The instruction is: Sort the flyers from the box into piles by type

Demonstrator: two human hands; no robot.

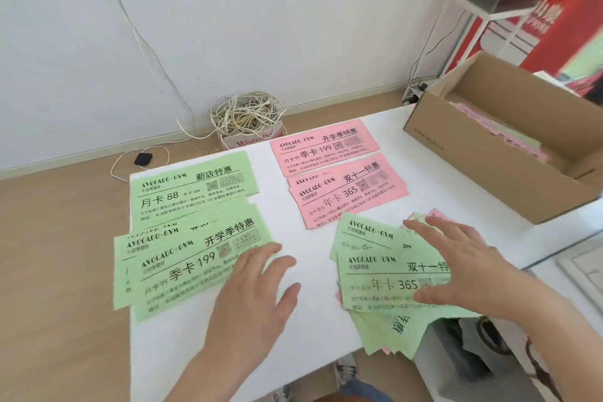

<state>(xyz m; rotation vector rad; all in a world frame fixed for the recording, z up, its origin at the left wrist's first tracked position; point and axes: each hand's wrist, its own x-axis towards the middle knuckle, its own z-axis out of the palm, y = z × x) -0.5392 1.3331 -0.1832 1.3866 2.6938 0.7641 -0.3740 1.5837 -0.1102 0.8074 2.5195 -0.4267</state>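
1. The top green year-card flyer (388, 284) is lying face up on the unsorted heap (375, 333), with its long axis running left to right across you and tilting slightly.
2. Your right hand (456, 268) is resting flat on the heap with its fingers spread wide and straight. It is covering the flyer's right end and gripping nothing.
3. The flyer's left end is lying bare, pointing toward your left hand (257, 290). The right hand is the nearer one, already touching the sheet.
4. Your left hand is lying well to the left of the heap, fingers straight and slightly apart, their tips pressing on the right edge of the green season-card pile (182, 268).
5. The pink year-card pile (342, 196) is sitting just beyond the heap. The pink season-card pile (323, 147) is lying farther beyond it, and the green month-card pile (189, 196) is lying beyond and to the left.
6. The box (489, 173) is standing beyond and to the right of the heap, with more flyers showing inside.
7. No green year-card pile is showing, so this sheet is probably calling for a new spot, perhaps the bare table (310, 271) just left of the heap.
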